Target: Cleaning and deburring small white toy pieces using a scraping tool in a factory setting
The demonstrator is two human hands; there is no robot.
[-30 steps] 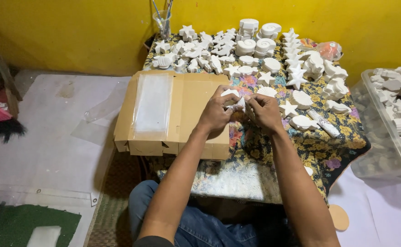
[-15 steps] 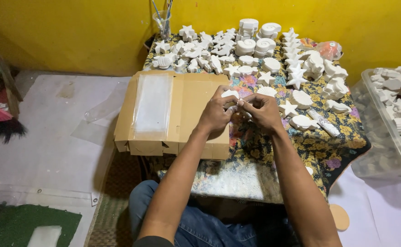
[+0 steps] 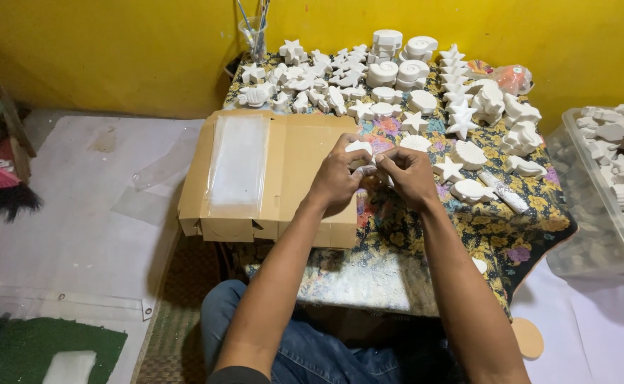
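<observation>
My left hand (image 3: 337,179) and my right hand (image 3: 408,175) meet over the near middle of a small table with a flowered cloth (image 3: 411,242). Together they grip one small white plaster piece (image 3: 360,148), most of it hidden by my fingers. Around them on the cloth lie several white plaster casts (image 3: 369,78) shaped as stars, shells and spirals. A flat cardboard box (image 3: 305,153) with a clear plastic sleeve (image 3: 238,162) on top lies just left of my hands.
A clear plastic bin (image 3: 596,206) full of white casts stands at the right. A glass with brushes (image 3: 254,32) sits at the table's back left, against the yellow wall. White sheets cover the floor at left, with a green mat (image 3: 34,348) at the near corner.
My fingers have shifted slightly around the white piece; both hands stay in the same place above the table.
</observation>
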